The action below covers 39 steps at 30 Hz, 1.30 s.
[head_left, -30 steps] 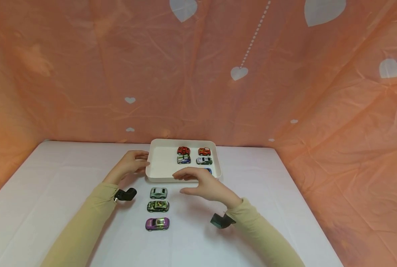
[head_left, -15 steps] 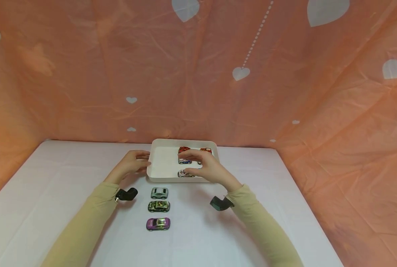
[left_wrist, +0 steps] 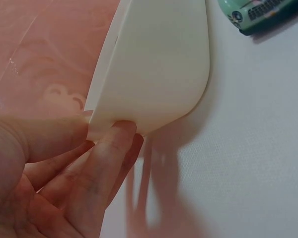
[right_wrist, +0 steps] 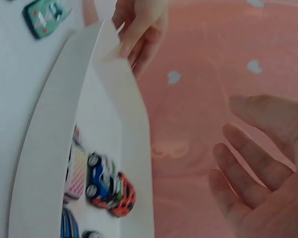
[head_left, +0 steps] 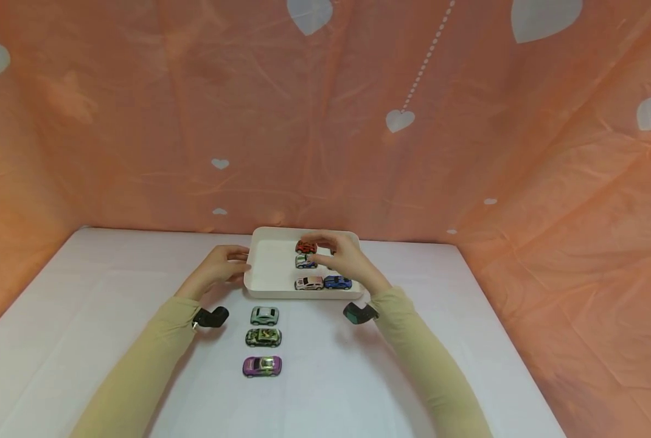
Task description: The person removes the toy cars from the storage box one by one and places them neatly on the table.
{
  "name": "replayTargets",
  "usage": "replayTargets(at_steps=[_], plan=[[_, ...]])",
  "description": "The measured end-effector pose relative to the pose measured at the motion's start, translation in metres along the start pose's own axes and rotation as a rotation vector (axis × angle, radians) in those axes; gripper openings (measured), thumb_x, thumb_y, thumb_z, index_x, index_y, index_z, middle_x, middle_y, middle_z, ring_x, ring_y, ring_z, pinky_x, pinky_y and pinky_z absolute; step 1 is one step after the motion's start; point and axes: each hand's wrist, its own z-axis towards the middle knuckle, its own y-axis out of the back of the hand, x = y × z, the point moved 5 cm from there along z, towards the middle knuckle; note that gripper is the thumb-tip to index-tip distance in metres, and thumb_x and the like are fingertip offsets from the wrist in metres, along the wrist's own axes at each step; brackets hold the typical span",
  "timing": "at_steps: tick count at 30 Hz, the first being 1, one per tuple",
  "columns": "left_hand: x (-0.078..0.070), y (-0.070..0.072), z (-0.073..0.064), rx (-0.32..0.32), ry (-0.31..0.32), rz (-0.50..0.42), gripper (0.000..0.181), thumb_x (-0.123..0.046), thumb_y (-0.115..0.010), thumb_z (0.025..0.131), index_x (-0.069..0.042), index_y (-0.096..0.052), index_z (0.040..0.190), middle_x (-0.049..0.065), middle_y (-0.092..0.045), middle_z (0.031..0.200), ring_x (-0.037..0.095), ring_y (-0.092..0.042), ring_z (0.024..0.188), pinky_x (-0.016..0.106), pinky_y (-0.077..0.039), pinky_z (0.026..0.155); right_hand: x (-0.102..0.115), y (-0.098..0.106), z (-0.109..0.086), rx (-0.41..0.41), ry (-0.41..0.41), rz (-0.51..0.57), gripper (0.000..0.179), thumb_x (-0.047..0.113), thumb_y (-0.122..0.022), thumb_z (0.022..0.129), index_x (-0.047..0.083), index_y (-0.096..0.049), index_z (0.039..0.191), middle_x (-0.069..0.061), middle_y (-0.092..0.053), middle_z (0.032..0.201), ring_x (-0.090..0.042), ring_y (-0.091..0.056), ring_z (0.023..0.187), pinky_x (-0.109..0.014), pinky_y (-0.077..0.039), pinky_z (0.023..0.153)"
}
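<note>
Left hand (head_left: 213, 272): thumb and fingers pinching left wall of white round-cornered plastic tray (head_left: 271, 261). Right of these fingertips, nearer the body: mint-green toy car (head_left: 264, 316), camouflage-patterned toy car (head_left: 263, 337), purple toy car (head_left: 262, 366). White-and-pink toy car (head_left: 309, 283), blue toy car (head_left: 337, 282) in tray, nearer than right hand's (head_left: 347, 258) parted fingers.

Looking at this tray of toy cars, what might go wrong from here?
The left hand pinches one end of the tray, so a tug or lift there might slide the cars inside. The right hand hovers over the tray, close to the red car, and might knock it askew. The pale green car sits just in front of the tray, so pulling the tray nearer could bump it.
</note>
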Motion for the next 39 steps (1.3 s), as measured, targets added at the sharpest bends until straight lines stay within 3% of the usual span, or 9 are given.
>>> replayTargets(at_steps=[5, 17, 30, 39], plan=[[-0.001, 0.002, -0.001, -0.012, 0.022, 0.016, 0.05, -0.003, -0.062, 0.091, 0.012, -0.043, 0.135, 0.031, -0.052, 0.128, 0.018, -0.063, 0.087, 0.026, -0.053, 0.064, -0.014, 0.004, 0.007, -0.03, -0.059, -0.031, 0.035, 0.002, -0.069, 0.087, 0.006, -0.064, 0.121, -0.009, -0.062, 0.123, -0.02, -0.055, 0.116, -0.03, -0.041, 0.099], [-0.003, -0.003, -0.003, 0.01, 0.038, -0.02, 0.05, -0.003, -0.06, 0.092, 0.011, -0.041, 0.137, 0.032, -0.048, 0.131, 0.018, -0.064, 0.083, 0.026, -0.052, 0.064, -0.047, 0.008, 0.022, -0.058, -0.134, -0.077, 0.035, -0.003, -0.065, 0.088, 0.001, -0.062, 0.123, -0.009, -0.062, 0.123, -0.02, -0.054, 0.116, -0.032, -0.039, 0.101], [-0.006, -0.007, -0.006, 0.005, 0.059, -0.018, 0.05, -0.002, -0.06, 0.092, 0.01, -0.042, 0.137, 0.03, -0.048, 0.131, 0.017, -0.063, 0.082, 0.025, -0.05, 0.061, -0.069, -0.005, 0.032, 0.056, -0.234, -0.17, 0.037, 0.005, -0.063, 0.092, 0.003, -0.058, 0.129, -0.01, -0.059, 0.128, -0.027, -0.05, 0.121, -0.038, -0.037, 0.104], [-0.004, -0.008, -0.003, 0.001, 0.062, -0.005, 0.048, -0.003, -0.06, 0.092, 0.009, -0.044, 0.136, 0.029, -0.051, 0.129, 0.021, -0.062, 0.085, 0.025, -0.05, 0.06, -0.079, -0.003, 0.036, 0.085, -0.277, -0.142, 0.04, 0.001, -0.064, 0.09, -0.001, -0.057, 0.129, -0.015, -0.058, 0.128, -0.029, -0.049, 0.122, -0.039, -0.037, 0.103]])
